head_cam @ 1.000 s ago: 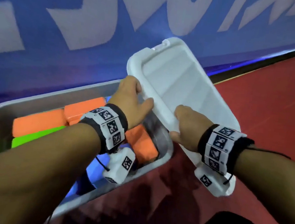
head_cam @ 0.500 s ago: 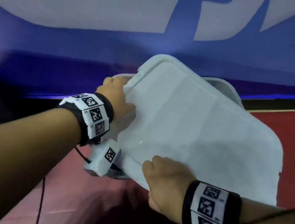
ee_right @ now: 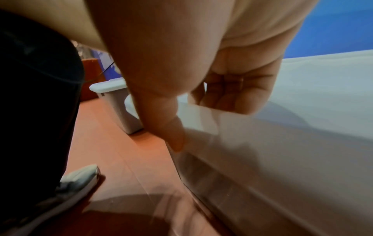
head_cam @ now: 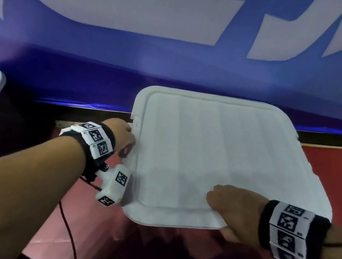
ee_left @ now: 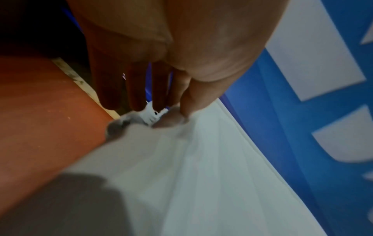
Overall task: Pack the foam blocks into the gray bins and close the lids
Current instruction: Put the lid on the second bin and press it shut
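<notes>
The white lid (head_cam: 216, 156) lies flat, directly ahead, its long axis running left to right. The left hand (head_cam: 121, 138) grips its left edge beside the latch (ee_left: 154, 115); the right hand (head_cam: 235, 208), nearer the body, grips the near edge.

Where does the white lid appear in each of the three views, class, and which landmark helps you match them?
Head: the lid fills the centre and right, a hand at its left edge and another at its near edge.
Left wrist: lid runs from the centre to the bottom right.
Right wrist: lid spans the right side.
Shared landmark: the blue banner behind it.
</notes>
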The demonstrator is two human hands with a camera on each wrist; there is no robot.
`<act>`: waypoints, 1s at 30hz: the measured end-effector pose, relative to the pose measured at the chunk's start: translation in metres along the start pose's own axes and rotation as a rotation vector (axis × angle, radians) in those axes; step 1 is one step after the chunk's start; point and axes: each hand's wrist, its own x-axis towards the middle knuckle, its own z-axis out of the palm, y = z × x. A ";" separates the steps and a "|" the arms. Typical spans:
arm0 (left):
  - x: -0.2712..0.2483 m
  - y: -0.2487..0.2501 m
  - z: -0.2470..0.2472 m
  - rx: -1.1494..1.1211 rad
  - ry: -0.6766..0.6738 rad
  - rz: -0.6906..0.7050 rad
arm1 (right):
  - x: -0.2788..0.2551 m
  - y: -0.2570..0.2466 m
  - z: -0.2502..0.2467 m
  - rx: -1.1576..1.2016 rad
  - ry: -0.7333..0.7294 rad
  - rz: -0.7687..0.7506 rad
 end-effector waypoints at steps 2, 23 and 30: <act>0.003 0.003 0.008 0.009 -0.016 0.027 | -0.004 -0.001 -0.008 0.051 -0.010 0.033; 0.015 -0.005 0.017 -0.342 0.051 0.070 | 0.164 -0.029 -0.113 0.228 0.188 0.285; 0.036 -0.012 0.015 -0.401 -0.043 -0.004 | 0.185 -0.037 -0.105 0.516 0.315 0.258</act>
